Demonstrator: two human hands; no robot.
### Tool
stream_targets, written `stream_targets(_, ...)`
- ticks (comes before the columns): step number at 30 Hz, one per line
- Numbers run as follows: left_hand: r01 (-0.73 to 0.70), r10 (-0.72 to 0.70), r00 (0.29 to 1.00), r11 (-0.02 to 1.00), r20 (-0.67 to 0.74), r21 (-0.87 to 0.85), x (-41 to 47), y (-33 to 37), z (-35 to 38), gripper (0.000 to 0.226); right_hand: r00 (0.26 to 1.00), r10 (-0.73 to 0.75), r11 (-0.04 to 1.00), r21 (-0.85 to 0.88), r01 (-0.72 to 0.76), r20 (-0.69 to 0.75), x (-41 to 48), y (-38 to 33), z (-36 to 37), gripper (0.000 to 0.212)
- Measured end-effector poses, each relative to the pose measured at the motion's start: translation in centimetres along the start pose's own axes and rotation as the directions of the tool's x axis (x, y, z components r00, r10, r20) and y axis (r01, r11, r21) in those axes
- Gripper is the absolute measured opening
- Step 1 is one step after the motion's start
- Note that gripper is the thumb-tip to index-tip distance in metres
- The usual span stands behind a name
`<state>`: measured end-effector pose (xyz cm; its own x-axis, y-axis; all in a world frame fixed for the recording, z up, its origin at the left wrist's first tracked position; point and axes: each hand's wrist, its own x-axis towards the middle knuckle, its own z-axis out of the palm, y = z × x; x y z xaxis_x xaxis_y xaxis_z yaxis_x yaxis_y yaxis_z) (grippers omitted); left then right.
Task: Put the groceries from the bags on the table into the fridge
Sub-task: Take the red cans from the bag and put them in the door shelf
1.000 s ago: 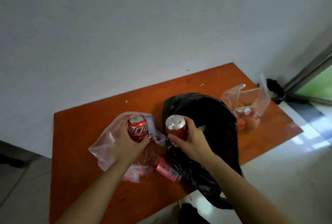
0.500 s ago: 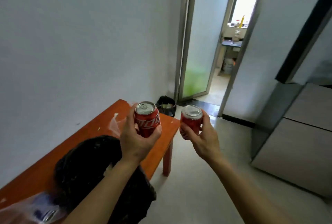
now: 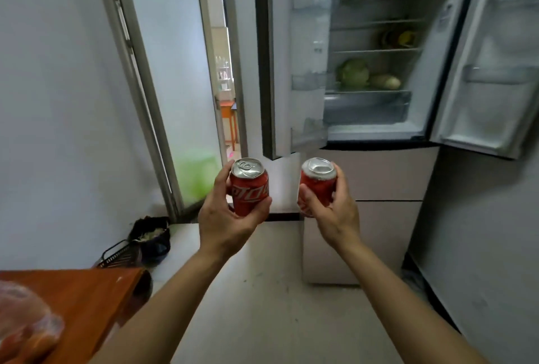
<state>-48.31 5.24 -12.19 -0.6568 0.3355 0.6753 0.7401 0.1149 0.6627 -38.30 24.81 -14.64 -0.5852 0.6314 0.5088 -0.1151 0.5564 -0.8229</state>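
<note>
Status from my end: mid-carry, nothing shelved on this trip yet.

Left hand (image 3: 224, 217) is wrapped round a red cola can (image 3: 249, 188), thumb on one side, fingers curled behind it, can upright with the tab on top. Right hand (image 3: 335, 214) grasps a second red can (image 3: 318, 185) the same way, tilted slightly. Both cans sit at chest level in front of me, short of the fridge (image 3: 379, 177), not touching each other.

Fridge upper compartment is wide open, left door (image 3: 280, 71) and right door (image 3: 490, 71) both swung out. Inside I see a cabbage (image 3: 353, 73) with a pale vegetable (image 3: 385, 81) beside it on the lowest shelf, and something yellow (image 3: 398, 38) one shelf up. So some groceries look to be in already.

Left to do: close the gap, pick a free shelf or a door rack, set both cans down. The table (image 3: 87, 299) is at bottom left with a clear bag (image 3: 26, 328) on it holding something reddish, so I'd judge at least one more trip. Most of the table is out of frame; can't tell how much else remains.
</note>
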Motion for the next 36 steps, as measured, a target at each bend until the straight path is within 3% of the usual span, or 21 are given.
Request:
stream_targets(9, 0.001, -0.002, 1.0, 0.997, -0.014, -0.072, 11.2, 0.3, 14.1, 0.096, 0.994, 0.003, 0.997, 0.071, 0.004, -0.107, 12.4, 7.6, -6.7, 0.082)
stream_targets(18, 0.099, -0.104, 0.994, 0.974, -0.016, -0.205, 24.3, -6.0, 26.9, 0.082, 0.993, 0.028, 0.996, 0.091, -0.018, -0.115, 28.1, 13.9, -6.6, 0.081)
stream_targets(21, 0.123, -0.126, 0.992, 0.961, 0.005, -0.247, 27.9, -8.3, 30.5, 0.082, 0.994, 0.016, 0.999, 0.053, -0.01, -0.112, 32.6, 15.9, -6.2, 0.071)
stream_targets(23, 0.143, -0.147, 0.989, 0.958, 0.0, -0.248, 29.6, -9.7, 32.3, 0.08, 0.992, 0.015, 1.0, 0.017, -0.013, -0.123, 35.0, 17.6, -5.9, 0.076)
stream_targets(28, 0.111, -0.115, 0.992, 0.99, -0.046, -0.086, 31.7, -13.3, 35.1, 0.079, 0.997, 0.038, 0.993, 0.115, -0.03, -0.068, 40.0, 21.1, -3.9, 0.077)
stream_targets(36, 0.159, -0.139, 0.986, 0.952, -0.094, 0.261, 32.7, -14.7, 36.7, 0.073, 0.978, 0.03, 0.985, 0.163, -0.064, 0.206, 46.6, 24.4, 0.2, 0.074)
